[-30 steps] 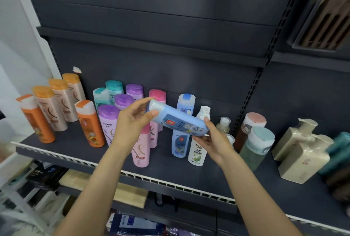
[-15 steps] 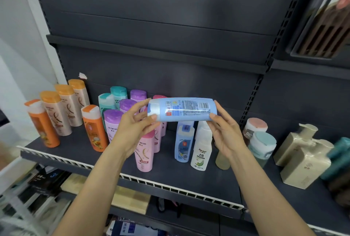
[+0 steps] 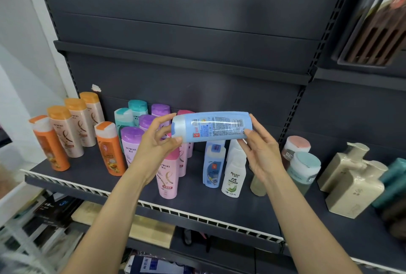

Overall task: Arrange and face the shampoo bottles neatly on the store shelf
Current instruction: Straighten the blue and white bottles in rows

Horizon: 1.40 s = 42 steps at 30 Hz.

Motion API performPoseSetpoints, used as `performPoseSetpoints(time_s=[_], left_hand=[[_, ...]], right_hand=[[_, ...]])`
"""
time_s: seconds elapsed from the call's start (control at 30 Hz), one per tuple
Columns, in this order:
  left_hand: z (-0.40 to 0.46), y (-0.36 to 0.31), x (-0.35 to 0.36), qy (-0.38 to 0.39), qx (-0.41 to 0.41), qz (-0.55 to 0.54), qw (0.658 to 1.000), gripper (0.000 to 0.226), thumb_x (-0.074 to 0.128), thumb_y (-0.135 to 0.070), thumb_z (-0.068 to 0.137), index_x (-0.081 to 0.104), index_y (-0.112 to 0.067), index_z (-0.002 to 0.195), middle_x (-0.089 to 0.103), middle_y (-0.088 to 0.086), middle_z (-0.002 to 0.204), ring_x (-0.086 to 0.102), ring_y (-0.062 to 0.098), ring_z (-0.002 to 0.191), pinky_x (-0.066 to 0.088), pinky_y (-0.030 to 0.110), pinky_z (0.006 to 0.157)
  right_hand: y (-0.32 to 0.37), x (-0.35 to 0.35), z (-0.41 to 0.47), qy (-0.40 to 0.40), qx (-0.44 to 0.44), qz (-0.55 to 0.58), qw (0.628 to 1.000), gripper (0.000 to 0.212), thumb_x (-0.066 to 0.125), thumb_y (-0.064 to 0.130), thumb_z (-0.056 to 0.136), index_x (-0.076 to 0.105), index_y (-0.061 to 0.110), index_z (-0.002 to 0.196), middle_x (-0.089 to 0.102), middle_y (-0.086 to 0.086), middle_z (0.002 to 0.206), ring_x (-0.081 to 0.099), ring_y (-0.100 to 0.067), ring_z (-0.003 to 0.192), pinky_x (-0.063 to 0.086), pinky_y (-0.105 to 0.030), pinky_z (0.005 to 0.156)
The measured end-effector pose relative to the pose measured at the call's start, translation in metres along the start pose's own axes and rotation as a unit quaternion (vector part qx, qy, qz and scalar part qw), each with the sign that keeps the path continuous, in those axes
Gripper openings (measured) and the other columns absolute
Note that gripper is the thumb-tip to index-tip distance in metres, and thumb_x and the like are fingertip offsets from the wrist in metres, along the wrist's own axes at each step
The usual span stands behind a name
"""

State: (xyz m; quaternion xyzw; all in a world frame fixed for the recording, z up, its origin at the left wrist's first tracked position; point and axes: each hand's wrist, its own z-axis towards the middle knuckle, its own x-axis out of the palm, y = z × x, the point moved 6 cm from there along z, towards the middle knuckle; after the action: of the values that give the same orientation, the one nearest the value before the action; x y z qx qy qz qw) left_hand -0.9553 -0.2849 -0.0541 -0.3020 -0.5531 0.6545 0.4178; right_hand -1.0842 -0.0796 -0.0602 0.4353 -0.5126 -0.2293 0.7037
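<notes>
I hold a light blue shampoo bottle (image 3: 211, 126) level in the air above the dark shelf (image 3: 197, 199), its back label with the barcode toward me. My left hand (image 3: 154, 139) pinches its cap end between thumb and fingers. My right hand (image 3: 260, 148) holds its base end with fingers spread along it. Below it stand a second blue bottle (image 3: 214, 165) and a white bottle (image 3: 234, 173). A pink bottle (image 3: 168, 175) stands in front, purple bottles (image 3: 131, 144) and teal bottles (image 3: 123, 120) to the left.
Orange and beige bottles (image 3: 72, 128) line the shelf's left end. Two round-lidded bottles (image 3: 304, 170) and beige pump bottles (image 3: 351, 186) stand at the right, dark teal ones beyond. A white toothed rail (image 3: 197, 214) edges the shelf. An upper shelf (image 3: 182, 58) juts overhead.
The blue bottle went from tilted, front label toward me, to level with its back label showing, and rose a little. Both hands kept their hold at its ends.
</notes>
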Motion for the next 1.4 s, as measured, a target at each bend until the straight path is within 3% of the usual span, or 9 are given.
performPoseSetpoints(time_s=[0.17, 0.33, 0.5, 0.63, 0.77, 0.9, 1.07, 1.2, 1.4], left_hand=[[0.001, -0.01, 0.006, 0.003, 0.028, 0.062, 0.998, 0.046, 0.069, -0.008, 0.081, 0.054, -0.03, 0.119, 0.059, -0.012, 0.121, 0.067, -0.001, 0.089, 0.053, 0.022, 0.084], [0.006, -0.013, 0.009, 0.024, 0.043, 0.094, 0.994, 0.058, 0.077, -0.002, 0.072, 0.056, -0.019, 0.123, 0.062, -0.007, 0.113, 0.068, 0.001, 0.083, 0.052, 0.014, 0.071], [0.012, -0.018, 0.014, -0.003, 0.07, 0.224, 0.972, 0.037, 0.078, -0.028, 0.073, 0.059, -0.032, 0.105, 0.062, -0.021, 0.097, 0.06, -0.002, 0.083, 0.047, 0.013, 0.073], [0.021, -0.02, 0.026, -0.023, 0.076, 0.279, 0.957, 0.034, 0.076, -0.033, 0.075, 0.057, -0.033, 0.104, 0.056, -0.021, 0.091, 0.057, -0.001, 0.076, 0.04, 0.003, 0.061], [0.032, -0.004, 0.038, -0.024, 0.065, 0.342, 0.937, 0.042, 0.077, -0.037, 0.074, 0.062, -0.024, 0.111, 0.058, -0.001, 0.103, 0.058, 0.013, 0.085, 0.04, 0.008, 0.064], [0.038, 0.02, 0.047, -0.027, 0.05, 0.365, 0.929, 0.041, 0.08, -0.033, 0.07, 0.064, -0.02, 0.106, 0.056, -0.002, 0.098, 0.056, 0.018, 0.092, 0.041, 0.022, 0.077], [0.042, 0.05, 0.061, 0.002, 0.011, 0.404, 0.915, 0.048, 0.081, -0.033, 0.068, 0.063, -0.018, 0.11, 0.052, 0.004, 0.1, 0.053, 0.02, 0.088, 0.04, 0.026, 0.076], [0.042, 0.072, 0.076, 0.038, -0.017, 0.425, 0.904, 0.052, 0.081, -0.033, 0.069, 0.061, -0.018, 0.114, 0.049, 0.006, 0.104, 0.054, 0.025, 0.095, 0.046, 0.032, 0.084], [0.041, 0.099, 0.092, 0.088, -0.054, 0.482, 0.87, 0.056, 0.077, -0.04, 0.073, 0.056, -0.019, 0.121, 0.046, 0.005, 0.107, 0.054, 0.024, 0.097, 0.041, 0.027, 0.078]], right_hand=[[-0.014, -0.015, 0.004, -0.086, 0.024, -0.019, 0.996, 0.03, 0.059, 0.005, 0.09, 0.061, 0.004, 0.12, 0.067, -0.013, 0.115, 0.066, -0.022, 0.103, 0.057, -0.022, 0.072], [-0.028, -0.025, 0.005, -0.117, 0.062, -0.079, 0.988, 0.014, 0.062, 0.013, 0.09, 0.066, 0.003, 0.099, 0.067, -0.017, 0.111, 0.067, -0.026, 0.098, 0.058, -0.019, 0.067], [-0.046, -0.036, 0.008, -0.114, 0.114, -0.159, 0.974, 0.019, 0.063, 0.02, 0.089, 0.065, 0.002, 0.092, 0.069, -0.017, 0.095, 0.072, -0.023, 0.075, 0.058, -0.02, 0.062], [-0.067, -0.047, 0.013, -0.092, 0.163, -0.273, 0.944, 0.018, 0.062, 0.021, 0.091, 0.065, 0.005, 0.083, 0.07, -0.019, 0.087, 0.071, -0.025, 0.068, 0.06, -0.028, 0.065], [-0.067, -0.054, 0.023, -0.063, 0.078, -0.502, 0.859, 0.009, 0.066, 0.019, 0.087, 0.071, 0.012, 0.086, 0.072, -0.008, 0.093, 0.068, -0.02, 0.072, 0.054, -0.033, 0.071], [-0.055, -0.055, 0.029, -0.06, -0.048, -0.607, 0.791, 0.023, 0.063, 0.013, 0.087, 0.068, 0.015, 0.11, 0.062, -0.005, 0.112, 0.062, -0.019, 0.095, 0.049, -0.033, 0.083], [-0.067, -0.058, 0.042, 0.013, -0.032, -0.702, 0.711, 0.04, 0.063, 0.016, 0.089, 0.057, 0.015, 0.129, 0.053, -0.008, 0.131, 0.051, -0.026, 0.118, 0.044, -0.04, 0.097], [-0.072, -0.062, 0.048, 0.032, -0.003, -0.709, 0.705, 0.034, 0.06, 0.015, 0.091, 0.059, 0.012, 0.125, 0.056, -0.009, 0.129, 0.053, -0.026, 0.117, 0.044, -0.037, 0.097], [-0.07, -0.066, 0.054, 0.048, 0.009, -0.712, 0.7, 0.03, 0.06, 0.013, 0.09, 0.064, 0.011, 0.12, 0.06, -0.012, 0.124, 0.056, -0.028, 0.114, 0.044, -0.037, 0.096]])
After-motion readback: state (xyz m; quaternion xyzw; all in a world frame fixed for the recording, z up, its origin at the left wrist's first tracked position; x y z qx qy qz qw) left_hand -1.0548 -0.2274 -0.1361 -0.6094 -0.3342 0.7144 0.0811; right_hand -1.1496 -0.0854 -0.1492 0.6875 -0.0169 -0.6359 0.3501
